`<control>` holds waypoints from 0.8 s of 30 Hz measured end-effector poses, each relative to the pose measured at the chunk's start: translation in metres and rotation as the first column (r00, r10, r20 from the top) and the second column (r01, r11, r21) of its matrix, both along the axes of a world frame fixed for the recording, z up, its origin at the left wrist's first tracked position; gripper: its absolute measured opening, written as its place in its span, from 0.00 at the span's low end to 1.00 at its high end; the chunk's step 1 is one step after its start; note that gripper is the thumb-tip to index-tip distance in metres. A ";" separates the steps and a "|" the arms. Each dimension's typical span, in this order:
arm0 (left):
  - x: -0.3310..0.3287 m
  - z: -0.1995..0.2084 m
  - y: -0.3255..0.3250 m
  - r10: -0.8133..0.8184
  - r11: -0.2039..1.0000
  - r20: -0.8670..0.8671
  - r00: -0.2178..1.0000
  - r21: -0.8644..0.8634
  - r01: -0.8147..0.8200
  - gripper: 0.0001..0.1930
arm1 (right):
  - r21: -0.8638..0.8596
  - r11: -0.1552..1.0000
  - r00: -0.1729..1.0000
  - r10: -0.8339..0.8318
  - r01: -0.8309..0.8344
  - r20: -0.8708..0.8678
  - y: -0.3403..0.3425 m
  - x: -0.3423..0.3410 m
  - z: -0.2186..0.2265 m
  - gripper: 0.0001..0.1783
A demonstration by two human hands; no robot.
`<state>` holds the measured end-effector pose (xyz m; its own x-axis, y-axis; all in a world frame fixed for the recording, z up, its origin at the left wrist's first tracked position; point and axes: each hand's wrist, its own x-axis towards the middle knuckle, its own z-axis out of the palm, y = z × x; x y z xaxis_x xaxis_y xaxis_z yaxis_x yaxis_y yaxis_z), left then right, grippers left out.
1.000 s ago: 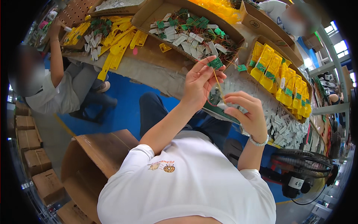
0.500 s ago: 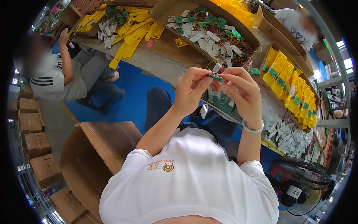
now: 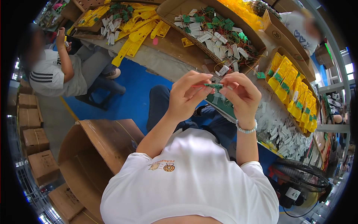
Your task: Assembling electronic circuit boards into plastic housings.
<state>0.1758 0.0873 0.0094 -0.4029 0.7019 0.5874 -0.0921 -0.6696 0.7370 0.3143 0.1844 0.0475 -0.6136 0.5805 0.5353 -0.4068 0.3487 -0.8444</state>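
A small green circuit board [image 3: 214, 86] is held up in front of my chest, over the table's near edge. My left hand [image 3: 182, 98] pinches its left end between thumb and fingers, and a red wire runs by those fingertips. At the other end, my right hand [image 3: 244, 98] has its thumb and fingertips closed on the board's edge. The fingers cover part of the board, so its far side is hidden.
Beyond my hands, a cardboard tray [image 3: 186, 44] holds wired green boards and white pieces. Right of it, a box [image 3: 266, 87] holds yellow plastic housings [image 3: 285, 76] with boards. White pieces [image 3: 279, 134] lie nearby. A fan [image 3: 298, 179] stands at right, an open carton [image 3: 108, 145] at left. A co-worker [image 3: 56, 71] sits at left.
The board has turned to lie more level between my fingers. Both hands have shifted slightly, and the white piece that hung below them is out of sight.
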 end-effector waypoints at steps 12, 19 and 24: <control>0.015 0.001 -0.008 -0.097 0.992 0.520 0.849 -0.019 0.125 0.09 | -0.116 0.993 0.991 0.008 -0.024 -0.134 -0.007 -0.022 -0.004 0.19; 0.002 -0.016 -0.004 0.089 0.981 0.472 0.877 -0.196 0.007 0.12 | -0.041 0.987 0.986 -0.154 0.157 0.066 -0.021 -0.044 -0.026 0.10; -0.062 -0.027 -0.013 0.402 0.853 -0.125 0.907 -0.310 -0.421 0.18 | -0.404 0.910 0.989 -0.132 0.095 -0.065 -0.011 -0.055 -0.035 0.11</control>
